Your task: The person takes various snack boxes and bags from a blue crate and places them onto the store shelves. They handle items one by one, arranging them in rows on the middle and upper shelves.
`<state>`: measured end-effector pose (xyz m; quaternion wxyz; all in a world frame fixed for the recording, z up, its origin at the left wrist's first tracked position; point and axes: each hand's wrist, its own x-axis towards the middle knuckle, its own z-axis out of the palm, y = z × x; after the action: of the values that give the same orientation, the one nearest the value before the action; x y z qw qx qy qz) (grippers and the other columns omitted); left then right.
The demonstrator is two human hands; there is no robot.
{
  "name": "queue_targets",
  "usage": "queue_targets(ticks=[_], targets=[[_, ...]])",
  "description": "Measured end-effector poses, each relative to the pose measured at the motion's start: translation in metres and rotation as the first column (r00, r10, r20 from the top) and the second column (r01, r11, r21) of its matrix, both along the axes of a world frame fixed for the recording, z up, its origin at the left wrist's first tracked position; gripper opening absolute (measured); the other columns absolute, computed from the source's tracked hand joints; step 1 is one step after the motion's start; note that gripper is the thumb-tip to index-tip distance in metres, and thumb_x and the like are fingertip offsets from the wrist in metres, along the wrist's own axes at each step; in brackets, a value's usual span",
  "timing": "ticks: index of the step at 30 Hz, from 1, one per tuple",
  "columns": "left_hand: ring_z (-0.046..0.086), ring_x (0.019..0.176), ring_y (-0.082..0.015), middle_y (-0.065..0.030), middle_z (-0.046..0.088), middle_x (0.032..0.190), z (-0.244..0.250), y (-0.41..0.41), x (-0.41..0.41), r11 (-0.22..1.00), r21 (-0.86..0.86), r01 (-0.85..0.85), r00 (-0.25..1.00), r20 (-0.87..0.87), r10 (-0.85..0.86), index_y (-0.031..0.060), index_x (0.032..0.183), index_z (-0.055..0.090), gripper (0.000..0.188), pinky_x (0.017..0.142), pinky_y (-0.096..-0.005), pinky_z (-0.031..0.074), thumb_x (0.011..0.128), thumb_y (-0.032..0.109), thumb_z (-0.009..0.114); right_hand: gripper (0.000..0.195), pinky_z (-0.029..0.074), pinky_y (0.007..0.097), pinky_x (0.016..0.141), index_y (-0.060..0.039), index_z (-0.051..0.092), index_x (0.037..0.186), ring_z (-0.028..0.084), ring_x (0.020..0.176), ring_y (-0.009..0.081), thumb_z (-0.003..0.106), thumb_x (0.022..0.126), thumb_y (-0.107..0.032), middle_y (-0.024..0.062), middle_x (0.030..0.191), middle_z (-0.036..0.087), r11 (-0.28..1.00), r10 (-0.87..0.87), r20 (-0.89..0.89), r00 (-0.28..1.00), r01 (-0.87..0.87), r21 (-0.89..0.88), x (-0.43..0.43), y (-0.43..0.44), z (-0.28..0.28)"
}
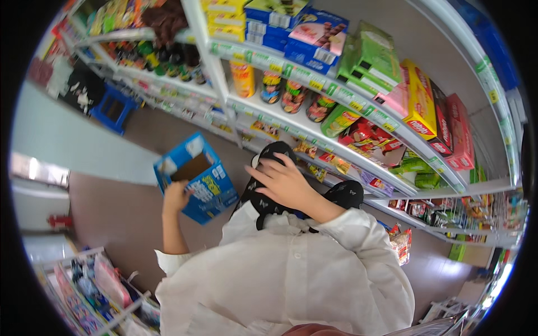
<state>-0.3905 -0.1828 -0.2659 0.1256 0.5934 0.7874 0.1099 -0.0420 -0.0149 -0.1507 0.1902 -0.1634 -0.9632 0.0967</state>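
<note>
My left hand [176,196] is shut on the near rim of an open blue cardboard box [212,193] with printed writing. The box stands tilted beside my knee, and its brown inside shows with nothing visible in it. Over my lap, my right hand [285,182] is slightly blurred, fingers spread, holding nothing. Beneath it are my patterned black trousers [275,151]. Ahead, a white shelf carries several snack canisters [293,96], and red snack packets [367,136] lie to their right.
The upper shelf bears blue wafer boxes [315,35], green boxes [376,54] and a yellow box [420,101]. Far left stands a blue plastic stool [113,107]. A rack of packaged goods [96,290] is behind at left, and snack packs [401,243] are by my right side.
</note>
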Motion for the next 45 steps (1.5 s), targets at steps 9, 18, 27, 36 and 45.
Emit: queue_targets(ticks=[9, 18, 27, 36, 45], targets=[[0.067, 0.089, -0.0441, -0.0224, 0.069, 0.098, -0.261, 0.042, 0.04, 0.96, -0.129, -0.249, 0.966, 0.033, 0.256, 0.0066, 0.111, 0.064, 0.025, 0.077, -0.0543, 0.054, 0.092, 0.023, 0.065, 0.091, 0.029, 0.0635, 0.11, -0.0292, 0.043, 0.15, 0.024, 0.147, 0.0421, 0.083, 0.069, -0.02, 0.0231, 0.16, 0.02, 0.72, -0.583, 0.513, 0.63, 0.693, -0.033, 0.171, -0.055, -0.055], [0.072, 0.093, -0.0354, -0.0158, 0.072, 0.096, -0.383, 0.073, 0.104, 0.853, -0.412, -0.32, 0.946, -0.091, 0.31, 0.0087, 0.1, 0.066, 0.016, 0.078, -0.047, 0.058, 0.095, 0.019, 0.056, 0.073, 0.03, 0.0567, 0.112, -0.0246, 0.05, 0.146, 0.029, 0.146, 0.038, 0.079, 0.08, -0.032, 0.0173, 0.156, 0.035, 0.666, -0.573, 0.577, 0.582, 0.741, -0.087, 0.212, -0.117, -0.068], [0.07, 0.103, -0.0304, -0.0128, 0.07, 0.114, -0.273, 0.142, 0.09, 0.826, -0.457, -0.331, 0.943, -0.187, 0.275, 0.0071, 0.117, 0.065, 0.055, 0.083, -0.0434, 0.058, 0.086, 0.053, 0.069, 0.054, 0.033, 0.0506, 0.111, -0.0095, 0.063, 0.132, 0.039, 0.14, 0.0448, 0.076, 0.079, -0.01, 0.0262, 0.154, 0.037, 0.472, -0.83, -0.255, 0.496, 0.868, 0.152, 0.17, -0.006, 0.071], [0.06, 0.099, -0.0366, -0.0153, 0.065, 0.108, 0.083, 0.236, 0.187, 0.4, 0.915, 0.048, 0.944, 0.089, -0.317, 0.0033, 0.089, 0.06, 0.012, 0.088, -0.0447, 0.047, 0.083, 0.007, 0.07, 0.069, 0.041, 0.0492, 0.107, -0.0095, 0.052, 0.142, 0.043, 0.137, 0.0436, 0.076, 0.084, -0.038, 0.0263, 0.148, 0.045, 0.706, -0.604, -0.47, 0.644, 0.706, 0.059, 0.094, 0.104, 0.174], [0.055, 0.121, -0.037, -0.0142, 0.062, 0.126, 0.227, 0.302, 0.229, 0.193, 0.962, 0.19, 0.936, -0.118, -0.333, 0.0052, 0.114, 0.064, 0.03, 0.107, -0.0503, 0.037, 0.087, 0.016, 0.07, 0.064, 0.05, 0.0519, 0.1, -0.0227, 0.055, 0.142, 0.038, 0.14, 0.0444, 0.075, 0.084, -0.039, 0.0184, 0.15, 0.046, 0.72, -0.606, -0.336, 0.721, 0.677, 0.155, 0.09, 0.146, 0.155]])
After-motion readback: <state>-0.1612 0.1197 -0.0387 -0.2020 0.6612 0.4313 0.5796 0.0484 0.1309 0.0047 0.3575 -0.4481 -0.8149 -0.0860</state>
